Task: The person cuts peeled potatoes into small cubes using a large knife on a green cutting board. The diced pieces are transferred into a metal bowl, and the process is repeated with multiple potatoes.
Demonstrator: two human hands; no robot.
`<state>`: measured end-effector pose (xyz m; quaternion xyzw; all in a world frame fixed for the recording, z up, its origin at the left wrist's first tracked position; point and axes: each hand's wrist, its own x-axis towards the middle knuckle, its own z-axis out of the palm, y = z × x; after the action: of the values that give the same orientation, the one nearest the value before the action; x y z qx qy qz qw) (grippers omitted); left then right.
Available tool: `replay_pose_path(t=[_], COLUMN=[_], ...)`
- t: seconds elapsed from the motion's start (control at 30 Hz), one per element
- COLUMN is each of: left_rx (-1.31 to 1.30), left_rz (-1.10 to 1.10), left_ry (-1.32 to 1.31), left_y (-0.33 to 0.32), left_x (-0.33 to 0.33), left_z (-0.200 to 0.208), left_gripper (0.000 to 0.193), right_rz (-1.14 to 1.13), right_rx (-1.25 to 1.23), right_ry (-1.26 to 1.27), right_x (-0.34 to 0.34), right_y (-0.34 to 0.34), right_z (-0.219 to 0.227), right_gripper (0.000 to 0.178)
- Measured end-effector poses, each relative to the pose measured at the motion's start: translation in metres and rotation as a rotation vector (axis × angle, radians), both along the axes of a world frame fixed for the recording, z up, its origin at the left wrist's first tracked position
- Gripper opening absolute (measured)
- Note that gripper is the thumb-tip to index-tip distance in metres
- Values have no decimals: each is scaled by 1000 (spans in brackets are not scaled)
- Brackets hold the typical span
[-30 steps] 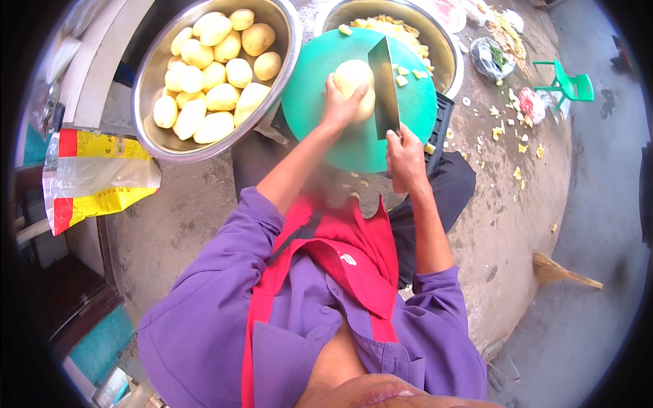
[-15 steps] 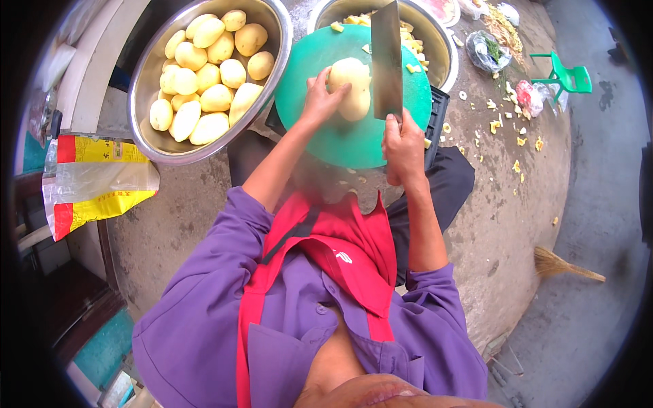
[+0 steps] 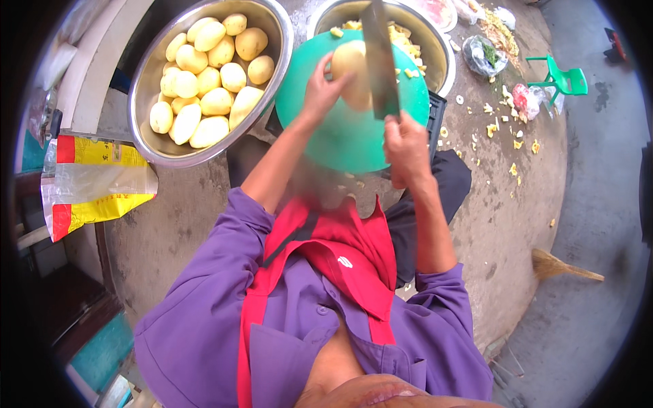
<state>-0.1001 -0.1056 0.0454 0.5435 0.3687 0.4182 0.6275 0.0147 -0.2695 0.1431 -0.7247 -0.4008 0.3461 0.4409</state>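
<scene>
Potato (image 3: 351, 68): one large peeled potato is seen on the far half of the green cutting board (image 3: 347, 146), between the two hands.
Long axis: it is pointed away from the body, the far end turned slightly left, roughly in line with the knife (image 3: 382, 61).
Left hand (image 3: 325, 88): the potato is held from its left side, thumb on the near part, fingers half curled around the far part; of the two hands, this one is nearer.
Right hand (image 3: 408, 148): the knife handle is gripped in a closed fist, to the right of the potato and closer to the body.
Blade: its length is extended away from the fist, and the potato's right edge is overlapped in view; whether they are touching cannot be told through the blur.
Cut pieces (image 3: 411, 73): a few are left on the board, right of the blade.
Bowls: whole potatoes are held in the left bowl (image 3: 280, 47), chunks in the far bowl (image 3: 445, 64).
</scene>
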Motion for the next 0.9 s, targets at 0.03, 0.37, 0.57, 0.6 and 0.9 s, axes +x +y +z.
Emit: replay_pose_path(t=[0.03, 0.37, 0.57, 0.6, 0.9], left_rx=[51, 334, -124, -89, 118], left_rz=[-10, 122, -23, 8, 77], left_ry=[-101, 505, 252, 268, 487], left_y=[0, 20, 21, 16, 3], left_x=[2, -26, -32, -33, -29], left_z=[27, -77, -37, -28, -60], left_gripper=[81, 92, 90, 89, 97], right_rz=[-24, 87, 146, 135, 153], right_rx=[62, -323, -229, -224, -374], right_ry=[-4, -23, -122, -99, -154], right_x=[1, 9, -2, -5, 10], right_y=[-3, 37, 48, 43, 32], right_z=[9, -75, -66, -59, -93], right_gripper=[20, 29, 28, 27, 32])
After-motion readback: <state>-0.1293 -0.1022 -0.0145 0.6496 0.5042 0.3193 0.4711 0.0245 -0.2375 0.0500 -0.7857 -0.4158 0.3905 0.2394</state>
